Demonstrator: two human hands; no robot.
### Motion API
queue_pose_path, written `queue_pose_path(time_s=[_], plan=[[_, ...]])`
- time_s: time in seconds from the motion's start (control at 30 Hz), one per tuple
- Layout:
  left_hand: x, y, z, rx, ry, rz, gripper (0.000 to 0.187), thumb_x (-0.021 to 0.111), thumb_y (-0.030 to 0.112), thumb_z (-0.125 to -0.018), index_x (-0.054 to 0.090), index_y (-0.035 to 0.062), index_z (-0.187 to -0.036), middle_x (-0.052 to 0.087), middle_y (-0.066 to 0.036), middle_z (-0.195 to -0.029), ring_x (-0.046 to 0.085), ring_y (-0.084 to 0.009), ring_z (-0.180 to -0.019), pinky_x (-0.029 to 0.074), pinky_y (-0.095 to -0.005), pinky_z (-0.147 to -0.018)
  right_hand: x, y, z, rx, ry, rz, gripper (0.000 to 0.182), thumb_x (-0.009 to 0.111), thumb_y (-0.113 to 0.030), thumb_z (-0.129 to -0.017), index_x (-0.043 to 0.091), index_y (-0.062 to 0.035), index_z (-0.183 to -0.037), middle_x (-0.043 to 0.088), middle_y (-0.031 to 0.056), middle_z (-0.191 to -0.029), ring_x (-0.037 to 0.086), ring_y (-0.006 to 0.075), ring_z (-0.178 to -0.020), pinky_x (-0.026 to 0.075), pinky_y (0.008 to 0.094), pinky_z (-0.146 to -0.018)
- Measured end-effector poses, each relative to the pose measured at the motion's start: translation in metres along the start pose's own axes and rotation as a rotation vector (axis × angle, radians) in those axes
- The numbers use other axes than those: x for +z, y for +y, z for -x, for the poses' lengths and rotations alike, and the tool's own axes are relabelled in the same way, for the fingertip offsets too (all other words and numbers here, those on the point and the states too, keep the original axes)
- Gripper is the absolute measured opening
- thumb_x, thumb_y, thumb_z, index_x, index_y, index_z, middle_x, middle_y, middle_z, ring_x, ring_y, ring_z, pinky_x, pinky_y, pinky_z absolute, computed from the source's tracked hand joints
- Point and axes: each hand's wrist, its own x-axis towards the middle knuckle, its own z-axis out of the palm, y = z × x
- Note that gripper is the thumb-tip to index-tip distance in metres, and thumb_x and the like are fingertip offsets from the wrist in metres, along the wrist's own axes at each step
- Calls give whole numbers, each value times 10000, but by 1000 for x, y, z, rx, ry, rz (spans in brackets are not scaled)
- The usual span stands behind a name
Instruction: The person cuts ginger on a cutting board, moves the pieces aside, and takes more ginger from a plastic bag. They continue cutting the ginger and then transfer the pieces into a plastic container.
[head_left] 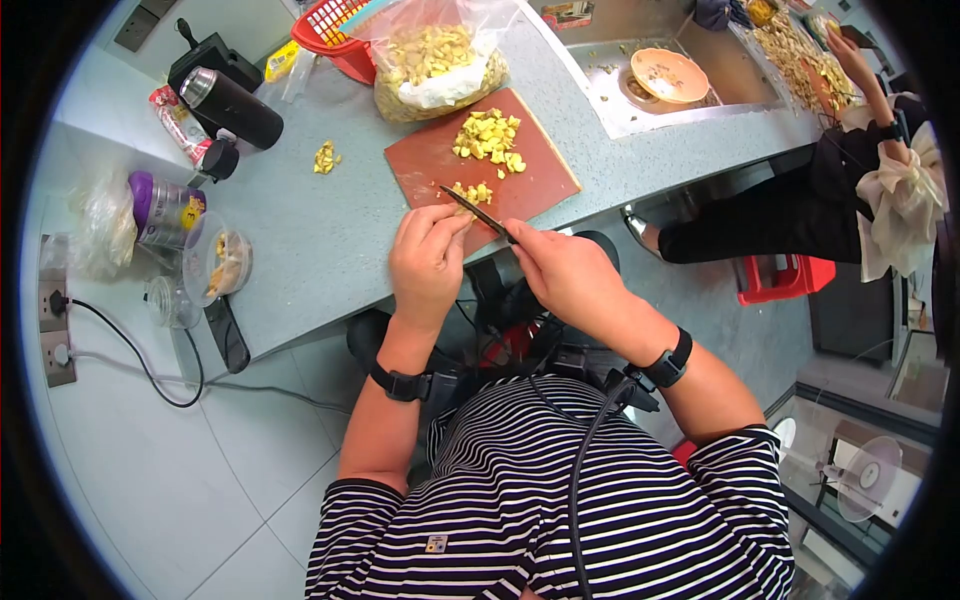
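The right hand [572, 275] grasps a slim, dark-bladed knife [478, 209], its blade angled far and left over the near part of a flat reddish-brown cutting board [425, 155]. The left hand [425, 262] pinches what looks like a small yellow piece (mostly hidden by the fingers) beside the blade. A heap of chopped yellow chunks [488, 137] lies on the board's far side, near a bulging clear plastic bag [432, 60].

Single head-worn view, wide fisheye, dark rounded edges, facing forward and steeply down, striped shirt [600, 490] nearest, left hand [428, 258] and right hand [572, 272] mid-frame, counter [300, 225] beyond.
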Motion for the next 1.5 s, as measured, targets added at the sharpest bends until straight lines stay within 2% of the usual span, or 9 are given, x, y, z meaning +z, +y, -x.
queue_pose_path(time_s=[0.37, 0.6, 0.7, 0.87, 1.1, 1.2, 1.27, 1.4, 1.5], plan=[[0, -5, 2, 40, -6, -17, 183, 892, -62, -929, 856, 16, -1090, 820, -138, -1127, 790, -338, -1058, 632, -429, -914, 15, -8, -36, -22, -88, 184, 392, 663, -185, -1125, 680, -41, -1489, 798, 196, -926, 803, 439, -837, 642, 557, -729], [0, -2, 1, -6, 23, 20, 163, 887, -55, -938, 846, 9, -1081, 816, -137, -1121, 787, -338, -1054, 630, -431, -915, 18, 3, -25, -65, 39, 99, 365, 665, -213, -1140, 695, -45, -1463, 806, 202, -925, 807, 443, -847, 646, 573, -744], [2, -2, 1, -13, 15, 14, 152, 889, -47, -945, 844, 9, -1078, 815, -138, -1120, 787, -337, -1051, 630, -428, -913, 8, 9, -28, -25, 4, 212, 340, 659, -224, -1155, 703, -50, -1444, 814, 209, -939, 814, 437, -865, 645, 575, -751], [3, -2, 1, -18, 34, 22, 128, 893, 3, -943, 841, 34, -1056, 799, -113, -1105, 776, -351, -1053, 635, -458, -910, -1, 15, -31, 33, 68, 124, 335, 657, -245, -1168, 699, -52, -1439, 829, 216, -996, 810, 461, -911, 644, 592, -800], [4, -3, 2, -23, 29, 26, 133, 894, 6, -948, 840, 33, -1067, 795, -114, -1107, 776, -354, -1053, 636, -459, -904, -1, 17, -19, 20, 37, 101, 326, 665, -245, -1165, 706, -51, -1424, 834, 229, -1025, 808, 466, -942, 640, 601, -820], [4, -4, 4, -11, 25, 15, 139, 892, -32, -958, 838, 9, -1079, 810, -135, -1126, 787, -329, -1038, 633, -413, -896, -1, 16, -18, 33, 11, 97, 325, 663, -244, -1167, 706, -53, -1427, 828, 228, -1015, 804, 467, -936, 638, 601, -816], [4, -5, 4, -19, 28, 13, 140, 890, -31, -960, 838, 10, -1084, 811, -137, -1135, 789, -328, -1045, 632, -411, -901, -2, 12, -18, 48, 61, 34, 340, 684, -207, -1154, 710, -76, -1466, 828, 246, -1113, 791, 493, -1018, 643, 592, -866], [3, -4, 3, 1, 24, 10, 142, 889, -30, -960, 839, 11, -1087, 813, -135, -1135, 790, -327, -1052, 631, -410, -907, 2, 13, -12, 74, 17, 49, 342, 680, -211, -1158, 709, -75, -1470, 827, 249, -1120, 791, 494, -1023, 643, 593, -876], [4, -3, 3, -21, 27, 12, 144, 891, -29, -957, 840, 13, -1085, 815, -131, -1128, 789, -324, -1054, 629, -410, -912, 3, 14, -8, 41, 31, 71, 331, 668, -232, -1166, 696, -65, -1450, 828, 238, -1042, 803, 473, -964, 635, 609, -844]])
